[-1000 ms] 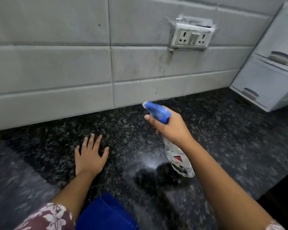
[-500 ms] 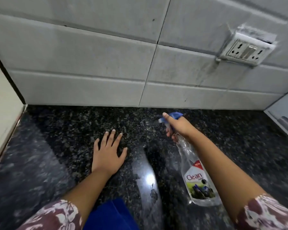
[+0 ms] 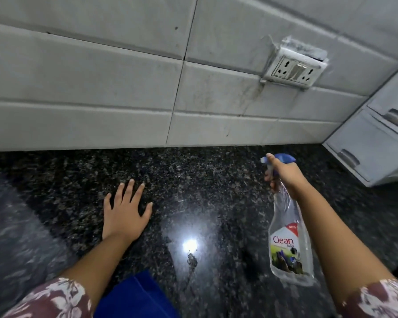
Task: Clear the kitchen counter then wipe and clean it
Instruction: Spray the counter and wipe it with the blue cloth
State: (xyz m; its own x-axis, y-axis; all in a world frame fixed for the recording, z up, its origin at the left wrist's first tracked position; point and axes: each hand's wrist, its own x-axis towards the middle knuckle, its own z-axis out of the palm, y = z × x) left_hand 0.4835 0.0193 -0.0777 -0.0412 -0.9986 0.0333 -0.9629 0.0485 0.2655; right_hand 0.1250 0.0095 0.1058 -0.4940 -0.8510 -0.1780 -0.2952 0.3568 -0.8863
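Blue cloth (image 3: 136, 297) cropped at bottom; right grip (image 3: 285, 177) hides bottle (image 3: 287, 237) neck.

A wall (image 3: 101, 76) of wide grey-white tiles carries a grimy double socket plate (image 3: 293, 68). Below the socket plate runs a black speckled counter (image 3: 193, 175) with a bright light glare (image 3: 190, 245); lower right of the plate stand pale drawers (image 3: 372, 143).

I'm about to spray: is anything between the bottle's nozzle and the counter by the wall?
Nothing visible does. The right hand grips the clear spray bottle with blue nozzle, aimed over the black speckled granite counter; the left hand rests flat on it, farther left and nearer the person.
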